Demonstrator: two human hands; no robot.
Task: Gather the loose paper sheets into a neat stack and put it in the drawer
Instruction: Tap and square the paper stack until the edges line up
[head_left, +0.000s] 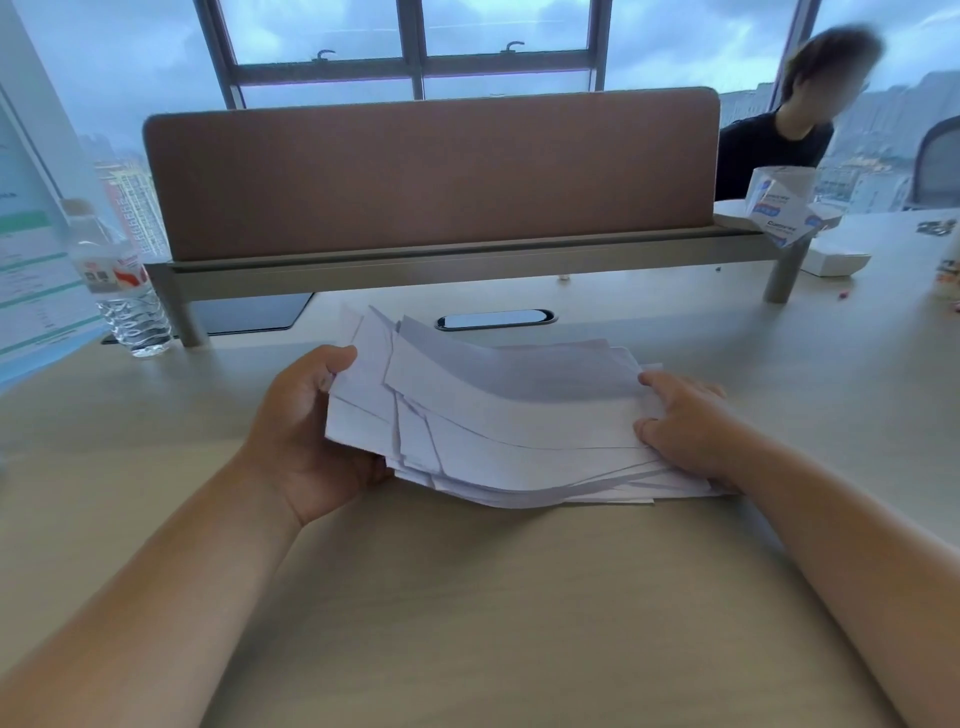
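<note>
We see the sheets bunched in a loose, uneven pile on the surface, well in front of the partition; their corners fan out at different angles and the top sheet bows upward. The left hand grips the pile's left edge, its fingers curled under the sheets and the thumb pressed on top. The right hand presses on the right edge with fingers close together and nearly straight, laid over the sheets. The pile's right and near edges touch the surface, while the left side is lifted slightly in the left hand.

Just beyond the pile, toward the partition, lies a cable slot. Left of the partition stands a bottle. At the partition's right end sit a carton and a white box. Behind it, on the right, sits another person.
</note>
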